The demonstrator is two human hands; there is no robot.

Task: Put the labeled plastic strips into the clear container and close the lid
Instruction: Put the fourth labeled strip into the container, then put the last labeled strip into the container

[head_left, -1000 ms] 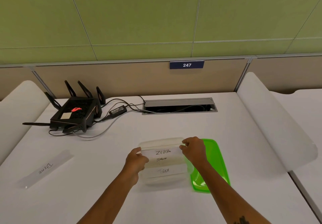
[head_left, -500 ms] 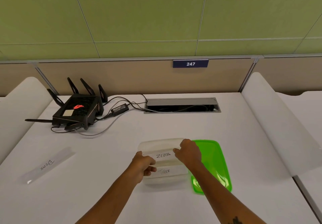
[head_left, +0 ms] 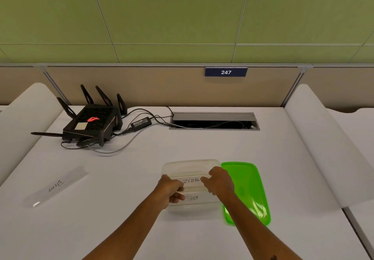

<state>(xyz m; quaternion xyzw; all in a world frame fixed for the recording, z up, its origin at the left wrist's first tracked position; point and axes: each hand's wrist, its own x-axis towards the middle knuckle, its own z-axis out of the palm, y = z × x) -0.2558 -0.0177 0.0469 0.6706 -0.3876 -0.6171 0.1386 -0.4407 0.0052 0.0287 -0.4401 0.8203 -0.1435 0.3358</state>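
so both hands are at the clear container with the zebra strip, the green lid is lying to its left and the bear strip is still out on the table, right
Not quite: in the head view the green lid lies to the right of the clear container, not its left. The rest holds: left hand and right hand are at the ZEBRA strip, and the BEAR strip lies out on the table.
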